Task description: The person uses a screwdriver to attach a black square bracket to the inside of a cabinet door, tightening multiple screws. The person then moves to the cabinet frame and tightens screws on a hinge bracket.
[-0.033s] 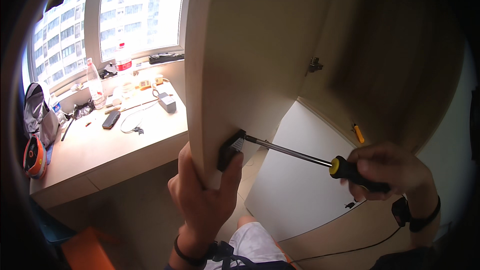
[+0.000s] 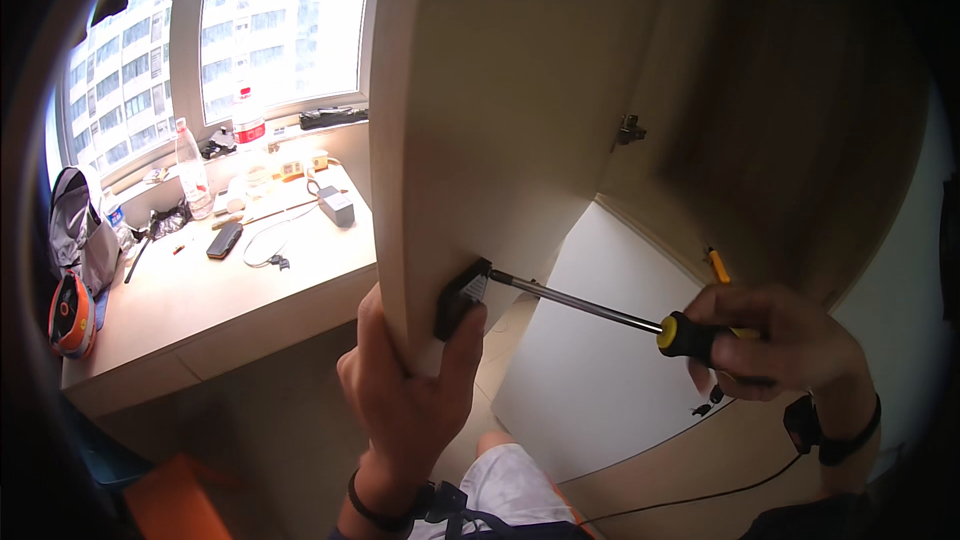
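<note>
My left hand [image 2: 412, 385] is closed round the lower edge of a pale wooden cabinet door [image 2: 500, 90]. Its thumb presses a small black fitting [image 2: 461, 300] against the door's face; a paler, lined patch shows on the fitting's side. My right hand [image 2: 775, 345] grips the black and yellow handle of a screwdriver [image 2: 600, 316]. The screwdriver lies nearly level, its tip meeting the upper end of the fitting. Whether a screw sits under the tip is too small to tell.
A metal hinge [image 2: 628, 130] is on the cabinet, and an orange-yellow tool [image 2: 717, 265] lies beyond my right hand. A white panel [image 2: 590, 370] stretches below. At left, a desk [image 2: 250, 290] holds a power adapter [image 2: 336, 205], bottles and cables. A thin cable [image 2: 700, 501] runs from my right wrist.
The fingers of my right hand have shifted round the screwdriver handle, which shows turned slightly. My left hand, the fitting and the screwdriver tip stay in place.
</note>
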The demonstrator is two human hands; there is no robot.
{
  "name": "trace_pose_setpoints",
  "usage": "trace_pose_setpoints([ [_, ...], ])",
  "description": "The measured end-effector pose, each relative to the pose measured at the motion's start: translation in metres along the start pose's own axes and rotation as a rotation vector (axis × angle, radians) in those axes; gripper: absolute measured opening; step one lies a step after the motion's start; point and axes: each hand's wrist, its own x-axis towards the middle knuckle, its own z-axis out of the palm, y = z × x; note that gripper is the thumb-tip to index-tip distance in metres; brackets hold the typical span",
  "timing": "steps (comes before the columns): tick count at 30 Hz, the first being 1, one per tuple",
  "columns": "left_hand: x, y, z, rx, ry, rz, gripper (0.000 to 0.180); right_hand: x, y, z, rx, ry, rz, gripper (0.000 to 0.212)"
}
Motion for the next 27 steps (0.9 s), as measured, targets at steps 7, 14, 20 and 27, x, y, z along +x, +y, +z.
trace_pose_setpoints([
  [7, 0.001, -0.004, -0.003, -0.028, -0.008, -0.017, 0.042, 0.000, 0.043, 0.010, -0.619, 0.395, -0.696, 0.036],
  [14, -0.003, -0.001, 0.003, -0.042, 0.042, -0.018, 0.039, -0.010, 0.040, 0.032, -1.379, 0.736, -0.908, 0.031],
  [20, -0.008, 0.003, 0.005, 0.026, 0.022, -0.032, 0.040, -0.006, 0.005, -0.004, 0.259, 0.101, 0.155, 0.021],
  [27, -0.006, -0.001, 0.003, -0.028, 0.032, -0.032, 0.042, -0.015, 0.017, 0.017, -0.121, 0.220, -0.275, 0.042],
])
